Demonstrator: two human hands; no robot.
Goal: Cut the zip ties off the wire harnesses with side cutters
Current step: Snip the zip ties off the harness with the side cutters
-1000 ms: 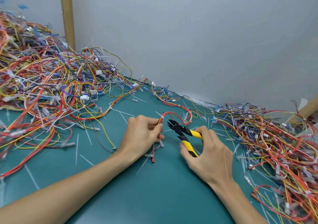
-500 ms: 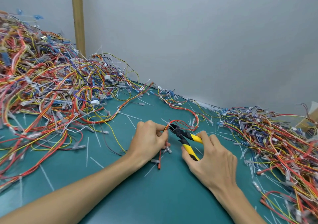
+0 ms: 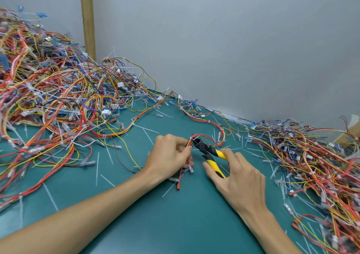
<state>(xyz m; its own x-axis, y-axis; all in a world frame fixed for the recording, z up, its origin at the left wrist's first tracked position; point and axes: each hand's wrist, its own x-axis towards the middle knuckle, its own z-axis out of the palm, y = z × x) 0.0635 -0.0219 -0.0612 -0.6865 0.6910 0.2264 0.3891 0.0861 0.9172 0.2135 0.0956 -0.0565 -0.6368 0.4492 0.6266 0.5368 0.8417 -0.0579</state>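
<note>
Pinching a red-and-yellow wire harness (image 3: 190, 142) between thumb and curled fingers, my left hand (image 3: 167, 156) sits just left of the side cutters (image 3: 209, 153), with loose wire ends trailing below my palm. The cutters' long axis runs diagonally, with the black nose pointing up and left into the bundle at a white zip tie (image 3: 195, 138). Just right of the cutters, my right hand (image 3: 237, 175) grips their yellow-and-black handles, which are spread apart. I cannot tell the jaw gap.

Side cutters (image 3: 203, 148) sit between the left hand (image 3: 169, 156) and right hand (image 3: 239, 177), nose against the harness (image 3: 189, 142) that the left hand pinches. Left of the hands rises a big heap (image 3: 48, 97) of harnesses. Right of them spreads a lower heap (image 3: 311, 156). The wall (image 3: 233, 49) stands behind.
</note>
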